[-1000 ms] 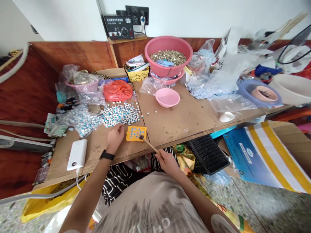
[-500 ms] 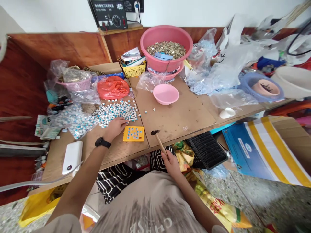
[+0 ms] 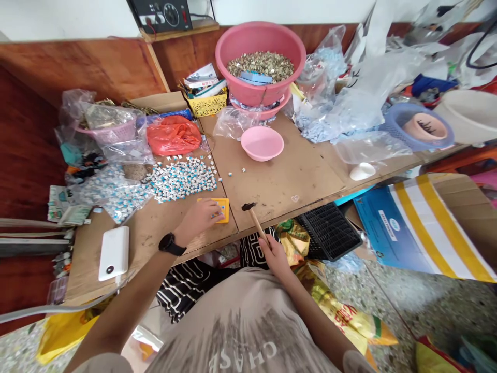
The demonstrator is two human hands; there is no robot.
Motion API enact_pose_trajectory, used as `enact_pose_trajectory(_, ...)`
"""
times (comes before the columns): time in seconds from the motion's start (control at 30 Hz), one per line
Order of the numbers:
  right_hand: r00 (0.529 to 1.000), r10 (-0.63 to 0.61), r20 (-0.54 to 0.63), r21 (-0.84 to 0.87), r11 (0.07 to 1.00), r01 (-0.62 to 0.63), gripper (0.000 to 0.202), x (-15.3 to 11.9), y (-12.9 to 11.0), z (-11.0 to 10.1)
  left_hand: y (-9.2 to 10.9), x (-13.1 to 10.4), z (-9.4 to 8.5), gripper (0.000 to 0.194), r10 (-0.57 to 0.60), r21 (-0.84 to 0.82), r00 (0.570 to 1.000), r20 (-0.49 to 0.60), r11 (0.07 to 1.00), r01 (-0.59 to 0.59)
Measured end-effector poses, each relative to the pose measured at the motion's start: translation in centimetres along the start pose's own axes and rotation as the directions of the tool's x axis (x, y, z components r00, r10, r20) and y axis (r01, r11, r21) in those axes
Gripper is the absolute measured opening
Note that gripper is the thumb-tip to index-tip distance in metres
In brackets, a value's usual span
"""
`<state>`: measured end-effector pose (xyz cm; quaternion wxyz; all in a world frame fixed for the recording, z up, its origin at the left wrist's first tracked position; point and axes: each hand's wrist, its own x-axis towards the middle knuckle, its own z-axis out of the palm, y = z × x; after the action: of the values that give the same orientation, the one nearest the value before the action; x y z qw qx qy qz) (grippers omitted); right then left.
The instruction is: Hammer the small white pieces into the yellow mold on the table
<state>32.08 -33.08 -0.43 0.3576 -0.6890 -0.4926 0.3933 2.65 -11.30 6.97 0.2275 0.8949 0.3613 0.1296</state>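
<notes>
My left hand (image 3: 200, 220) is over the yellow tray (image 3: 223, 203) near the table's front edge and covers most of it. Its fingers are bent down onto the tray, and anything between them is hidden. The handle of a small hammer (image 3: 257, 224) is gripped in my right hand (image 3: 274, 254); the dark head lies over the table edge, right of the tray. Behind my left hand spreads a pile of small white and blue pieces (image 3: 182, 178). Two similar loose pieces lie to the right of the pile.
A pink bowl (image 3: 262, 144) sits mid-table, with a big pink basin (image 3: 260, 44) of metal pieces behind. A red bag (image 3: 173, 135) lies behind the pile. At left is a white power bank (image 3: 114, 253); a white cup (image 3: 362, 171) lies at right.
My left hand has moved from the edge of the pile toward me and right, onto the yellow tray. My right hand still holds the hammer. The view has shifted slightly.
</notes>
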Motion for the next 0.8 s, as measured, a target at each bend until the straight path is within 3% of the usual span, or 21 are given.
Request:
enact_pose_trajectory(0.1, 1.0, 0.01, -0.022, -0.005, 1.0, -0.011, 0.052, -0.2, 0.1, 0.1, 0.0, 0.2, 1.3, 0.036, 0.057, 0.07, 0.998, 0.029, 0.996, -0.059)
enact_pose_trajectory(0.23, 1.0, 0.011, -0.029, 0.007, 1.0, -0.011, 0.051, -0.4, 0.1, 0.1, -0.2, 0.0, 2.1, 0.03, 0.057, 0.103, 0.998, -0.012, 0.993, -0.056)
enact_pose_trajectory(0.43, 0.999, 0.004, -0.038, -0.005, 1.0, -0.004, 0.053, -0.5, 0.4, 0.2, -0.2, -0.7, 2.2, 0.021, 0.085, 0.058, 0.993, -0.08, 0.995, -0.08)
enact_pose_trajectory(0.8, 0.999, -0.032, -0.029, -0.022, 0.999, 0.031, 0.049, -0.7, 0.3, 0.2, 0.0, -1.5, 2.6, 0.027, 0.158, 0.027, 0.98, -0.119, 0.987, -0.156)
